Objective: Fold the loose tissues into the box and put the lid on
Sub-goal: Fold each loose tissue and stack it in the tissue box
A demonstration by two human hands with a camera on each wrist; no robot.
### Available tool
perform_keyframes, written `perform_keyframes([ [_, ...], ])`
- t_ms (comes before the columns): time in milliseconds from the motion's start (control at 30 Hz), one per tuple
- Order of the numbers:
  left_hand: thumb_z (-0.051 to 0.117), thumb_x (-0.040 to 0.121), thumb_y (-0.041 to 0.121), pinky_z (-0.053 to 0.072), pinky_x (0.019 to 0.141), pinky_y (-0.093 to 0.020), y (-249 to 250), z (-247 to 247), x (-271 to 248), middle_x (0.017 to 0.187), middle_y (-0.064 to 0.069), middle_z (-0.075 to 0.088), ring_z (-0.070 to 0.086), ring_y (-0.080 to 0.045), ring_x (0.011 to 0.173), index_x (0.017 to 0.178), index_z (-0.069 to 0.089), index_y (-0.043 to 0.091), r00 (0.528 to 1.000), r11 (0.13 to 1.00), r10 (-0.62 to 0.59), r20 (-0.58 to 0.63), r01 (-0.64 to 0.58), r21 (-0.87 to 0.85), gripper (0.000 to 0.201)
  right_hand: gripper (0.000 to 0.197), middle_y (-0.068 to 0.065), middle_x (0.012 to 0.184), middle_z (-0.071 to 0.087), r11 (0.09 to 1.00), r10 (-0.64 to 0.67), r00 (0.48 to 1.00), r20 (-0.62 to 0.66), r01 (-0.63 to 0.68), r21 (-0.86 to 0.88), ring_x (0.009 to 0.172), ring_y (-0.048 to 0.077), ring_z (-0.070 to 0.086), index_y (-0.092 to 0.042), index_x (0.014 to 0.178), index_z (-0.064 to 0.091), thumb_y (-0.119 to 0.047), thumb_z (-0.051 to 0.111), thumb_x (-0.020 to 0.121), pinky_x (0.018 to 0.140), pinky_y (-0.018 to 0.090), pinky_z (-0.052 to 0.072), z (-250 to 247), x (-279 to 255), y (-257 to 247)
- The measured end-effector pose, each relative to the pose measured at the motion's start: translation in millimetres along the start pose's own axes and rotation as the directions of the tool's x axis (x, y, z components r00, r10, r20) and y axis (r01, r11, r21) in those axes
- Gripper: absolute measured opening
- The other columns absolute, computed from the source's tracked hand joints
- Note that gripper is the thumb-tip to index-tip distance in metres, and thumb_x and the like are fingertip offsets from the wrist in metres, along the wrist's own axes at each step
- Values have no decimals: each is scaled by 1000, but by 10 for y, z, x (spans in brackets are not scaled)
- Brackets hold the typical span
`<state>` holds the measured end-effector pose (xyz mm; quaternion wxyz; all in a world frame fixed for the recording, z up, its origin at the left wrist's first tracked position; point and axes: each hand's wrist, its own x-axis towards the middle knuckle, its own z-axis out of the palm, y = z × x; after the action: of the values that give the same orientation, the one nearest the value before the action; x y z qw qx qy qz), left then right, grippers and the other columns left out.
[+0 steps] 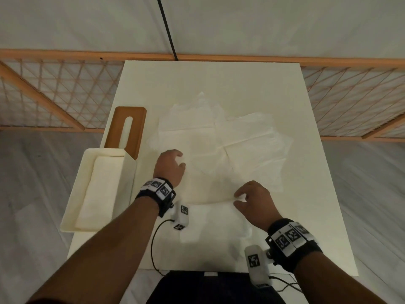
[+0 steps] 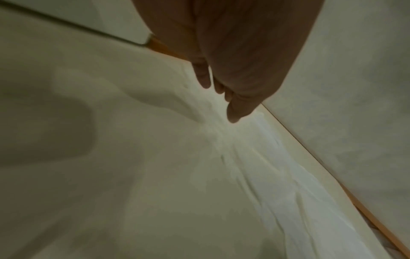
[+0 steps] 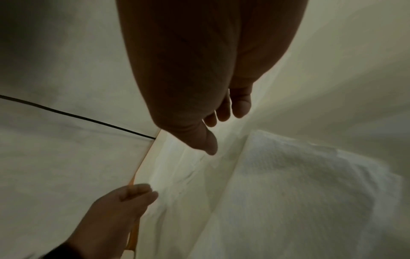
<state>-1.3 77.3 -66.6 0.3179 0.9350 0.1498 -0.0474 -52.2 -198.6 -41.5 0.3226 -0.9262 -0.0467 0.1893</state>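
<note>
Several loose white tissues point(image 1: 236, 145) lie spread and overlapping on the middle of the white table point(image 1: 197, 71). My left hand point(image 1: 180, 161) pinches the left edge of one tissue point(image 2: 255, 166), which creases out from the fingertips. My right hand point(image 1: 237, 198) pinches the raised far edge of a nearer tissue point(image 1: 214, 222), with thumb and fingers on either side of it point(image 3: 288, 184). The open cream box point(image 1: 72, 207) stands at the table's left edge with a folded stack inside. The brown wooden lid point(image 1: 140, 128) with its slot lies flat just behind the box.
A wooden rail with rope netting point(image 1: 54, 93) runs behind and beside the table. A black cable point(image 1: 166, 27) hangs down at the far edge. Wrist-camera cables point(image 1: 153, 242) trail over the table's near edge. Bare tabletop shows at the far side and at the right.
</note>
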Motion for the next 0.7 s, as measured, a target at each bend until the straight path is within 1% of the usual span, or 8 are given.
perform_keyframes([
  [67, 65, 92, 18, 40, 104, -31, 74, 36, 247, 134, -8, 58, 55, -26, 119, 129, 60, 11, 1000, 999, 4, 27, -5, 47, 38, 12, -12, 96, 57, 1000, -2, 1000, 9, 2, 27, 74, -5, 52, -24, 87, 72, -14, 76, 80, 67, 0, 37, -72, -18, -47],
  [133, 65, 93, 19, 40, 104, -30, 92, 80, 406, 134, -9, 58, 54, -26, 123, 127, 63, 10, 998, 996, -24, 54, 19, 89, 35, 11, -14, 94, 56, 999, 1, 1000, 19, -2, 49, 74, -5, 53, -23, 87, 72, -14, 76, 82, 67, 0, 37, -145, -46, -73],
  [233, 62, 94, 15, 50, 89, -31, 80, 116, 512, 115, -11, 71, 65, -27, 106, 107, 75, 8, 997, 980, -42, 58, 30, 195, 20, 17, -16, 91, 56, 999, 9, 1000, 18, -10, 53, 72, -2, 53, -30, 84, 66, -15, 76, 82, 68, 2, 38, -227, -57, -45],
  [333, 56, 92, 8, 55, 72, -30, 95, 116, 537, 93, -10, 74, 69, -27, 86, 87, 78, 9, 999, 966, -25, 46, 12, 258, 22, 18, -18, 89, 56, 997, 51, 999, 14, -52, 57, 72, 1, 54, -31, 83, 64, -17, 75, 83, 66, 4, 37, -278, -16, 0],
  [367, 55, 92, 6, 56, 72, -31, 95, 118, 543, 92, -9, 73, 68, -27, 86, 86, 77, 8, 999, 963, -22, 46, 9, 271, 23, 17, -17, 89, 57, 996, 61, 998, 13, -61, 60, 72, 1, 54, -31, 83, 64, -17, 74, 84, 66, 4, 37, -290, 3, 6],
  [500, 49, 94, 8, 49, 91, -37, 83, 111, 528, 110, -8, 60, 54, -26, 109, 98, 67, 10, 997, 945, 5, 71, -28, 326, 18, 19, -17, 91, 60, 994, 60, 998, 17, -61, 89, 73, 2, 56, -33, 82, 64, -18, 74, 84, 66, 5, 38, -329, 52, -28],
  [633, 52, 90, 17, 47, 92, -41, 226, -140, 462, 111, -8, 59, 52, -24, 104, 88, 62, 9, 996, 961, 81, 49, -91, 261, 13, 17, -13, 97, 62, 991, 24, 1000, -16, -22, 132, 80, -1, 58, -30, 90, 66, -19, 76, 83, 68, 4, 39, -410, 85, -103],
  [700, 53, 86, 24, 48, 94, -43, 352, -378, 396, 111, -10, 65, 55, -24, 99, 87, 66, 5, 989, 983, 106, 101, -120, 140, 23, 34, -11, 112, 62, 985, 1, 999, -48, 7, 170, 89, -2, 57, -27, 109, 67, -18, 79, 79, 73, 3, 39, -476, 115, -161],
])
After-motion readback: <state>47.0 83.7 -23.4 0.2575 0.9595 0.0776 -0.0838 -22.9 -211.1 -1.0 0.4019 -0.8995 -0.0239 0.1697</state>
